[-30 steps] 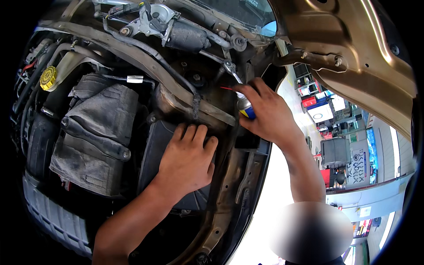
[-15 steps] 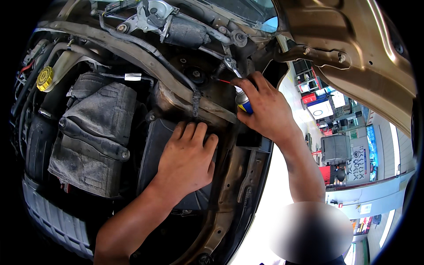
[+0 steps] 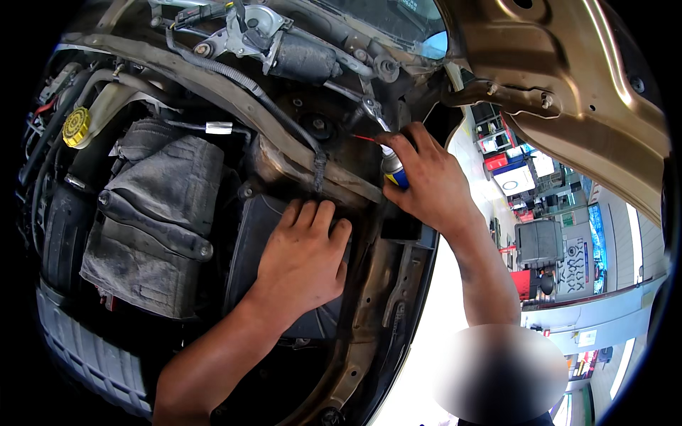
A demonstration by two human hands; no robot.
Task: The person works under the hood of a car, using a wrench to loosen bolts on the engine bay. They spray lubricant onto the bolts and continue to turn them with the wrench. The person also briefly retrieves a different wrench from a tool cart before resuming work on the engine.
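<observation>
My right hand (image 3: 426, 177) is closed round a blue, yellow and white spray can (image 3: 394, 170), whose thin red straw (image 3: 362, 138) points left, just below a silver metal joint (image 3: 371, 108) of the wiper linkage (image 3: 344, 92). The straw is near a dark round mount (image 3: 317, 126) in the recess. My left hand (image 3: 298, 263) rests palm down on a black plastic box (image 3: 252, 234), fingers bent and slightly apart, holding nothing that I can see; its thumb is partly hidden.
Left are a padded grey cover (image 3: 163, 184) and yellow cap (image 3: 75, 128); above, the wiper motor (image 3: 302, 57). The bronze bonnet (image 3: 582, 71) stands at upper right. Beyond the car are workshop equipment (image 3: 536, 241) and, at lower right, a person with blurred head (image 3: 501, 373).
Over the last second my right hand and the can have shifted only slightly, up and back a little. My left hand stays on the box.
</observation>
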